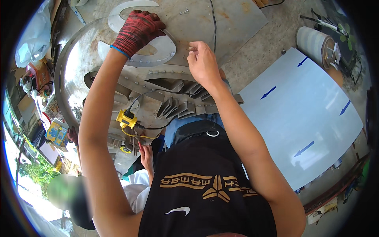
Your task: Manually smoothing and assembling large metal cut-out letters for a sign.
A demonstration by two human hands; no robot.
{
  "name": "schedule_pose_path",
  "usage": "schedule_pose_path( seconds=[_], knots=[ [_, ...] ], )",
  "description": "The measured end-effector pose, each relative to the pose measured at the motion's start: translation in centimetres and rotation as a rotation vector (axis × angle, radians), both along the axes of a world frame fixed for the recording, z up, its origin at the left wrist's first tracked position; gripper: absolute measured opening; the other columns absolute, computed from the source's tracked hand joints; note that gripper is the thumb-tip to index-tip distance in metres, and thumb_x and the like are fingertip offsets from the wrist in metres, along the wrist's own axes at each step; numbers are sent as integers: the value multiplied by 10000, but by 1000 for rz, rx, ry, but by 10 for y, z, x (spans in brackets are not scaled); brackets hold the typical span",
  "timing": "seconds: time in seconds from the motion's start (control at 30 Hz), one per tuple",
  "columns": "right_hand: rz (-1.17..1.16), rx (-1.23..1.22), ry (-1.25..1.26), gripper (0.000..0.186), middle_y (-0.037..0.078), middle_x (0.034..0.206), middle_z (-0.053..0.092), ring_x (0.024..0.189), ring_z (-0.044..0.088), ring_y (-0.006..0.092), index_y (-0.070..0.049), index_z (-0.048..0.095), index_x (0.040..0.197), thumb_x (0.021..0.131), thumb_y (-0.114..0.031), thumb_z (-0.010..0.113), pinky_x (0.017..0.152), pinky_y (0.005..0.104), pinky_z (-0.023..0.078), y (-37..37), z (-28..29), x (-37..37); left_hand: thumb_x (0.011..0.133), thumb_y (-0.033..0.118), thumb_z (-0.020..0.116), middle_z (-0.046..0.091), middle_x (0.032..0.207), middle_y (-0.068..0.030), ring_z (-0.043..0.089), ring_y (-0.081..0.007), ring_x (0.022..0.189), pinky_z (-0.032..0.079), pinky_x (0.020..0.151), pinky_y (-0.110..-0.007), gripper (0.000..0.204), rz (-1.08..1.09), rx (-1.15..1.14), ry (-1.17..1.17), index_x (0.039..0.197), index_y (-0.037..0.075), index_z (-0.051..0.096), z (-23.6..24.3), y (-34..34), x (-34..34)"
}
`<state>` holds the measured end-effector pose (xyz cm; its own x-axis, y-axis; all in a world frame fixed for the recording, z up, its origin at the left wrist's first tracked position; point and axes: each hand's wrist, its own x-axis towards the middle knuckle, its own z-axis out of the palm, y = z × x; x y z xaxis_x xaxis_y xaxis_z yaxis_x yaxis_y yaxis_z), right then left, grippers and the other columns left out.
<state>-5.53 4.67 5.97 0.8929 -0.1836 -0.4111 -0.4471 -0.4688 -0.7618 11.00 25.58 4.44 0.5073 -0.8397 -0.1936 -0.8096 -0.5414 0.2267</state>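
My left hand (139,29), in a red and black knit glove with a blue cuff, lies over a flat, curved, pale metal letter (164,51). Its fingers are curled against the metal, fingertips hidden. Small bright spots line the letter's edge. My bare right hand (203,63) hovers right of the letter, thumb and fingers bent together; anything between them is too small to make out. Beneath both lies a large stained metal sheet (233,19). Tiny metal bits (184,11) are scattered on it beyond my hands. Welded metal letter shapes (175,106) with upright walls stand nearer me.
A yellow power socket block (126,118) with black cords sits on the metalwork. Another person's hand (147,158) is near a red-handled tool below it. A pale panel (300,110) with blue arrows lies right. A striped roll (314,45) stands beyond; a plastic bag (34,37) hangs left.
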Motion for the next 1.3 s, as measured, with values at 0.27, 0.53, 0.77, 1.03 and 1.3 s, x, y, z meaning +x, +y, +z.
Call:
schedule_pose_path(
  seconds=[0.27, 0.53, 0.77, 1.03, 1.3],
  knots=[
    [-2, -24, -50, 189, 210, 1070, 697, 964, 689, 357, 45, 641, 1110, 977, -78, 589, 876, 414, 544, 5, -7, 4, 907, 356, 697, 707, 1101, -28, 660, -283, 1024, 492, 897, -437, 246, -9, 96, 1, 1096, 209, 754, 3, -4, 2],
    [30, 13, 14, 232, 206, 1012, 701, 926, 693, 368, 39, 684, 1107, 969, -133, 612, 857, 438, 542, 21, 3, 21, 845, 355, 725, 717, 1005, -52, 683, -284, 959, 518, 826, -442, 216, -31, 74, -1, 955, 176, 774, 6, -10, 6],
    [72, 11, 121, 319, 174, 1038, 755, 929, 728, 268, 33, 696, 1175, 985, -219, 651, 872, 373, 548, 29, 10, 29, 846, 404, 696, 723, 910, -91, 708, -312, 905, 518, 788, -473, 288, -35, 14, -6, 861, 135, 798, 18, -5, 6],
    [29, -146, 124, 252, 167, 983, 752, 880, 729, 271, 25, 732, 1078, 949, -176, 654, 835, 375, 552, 47, 16, 33, 849, 405, 704, 736, 935, -84, 709, -304, 914, 508, 828, -461, 290, -2, -75, 24, 875, 133, 802, 7, 5, 2],
    [72, -466, 152, 222, 213, 941, 751, 888, 729, 375, 10, 730, 945, 873, -200, 726, 843, 457, 561, 62, 4, 45, 848, 399, 712, 737, 904, -85, 710, -305, 913, 505, 830, -460, 289, -23, -131, 11, 886, 128, 805, 3, 5, 3]
  ],
)
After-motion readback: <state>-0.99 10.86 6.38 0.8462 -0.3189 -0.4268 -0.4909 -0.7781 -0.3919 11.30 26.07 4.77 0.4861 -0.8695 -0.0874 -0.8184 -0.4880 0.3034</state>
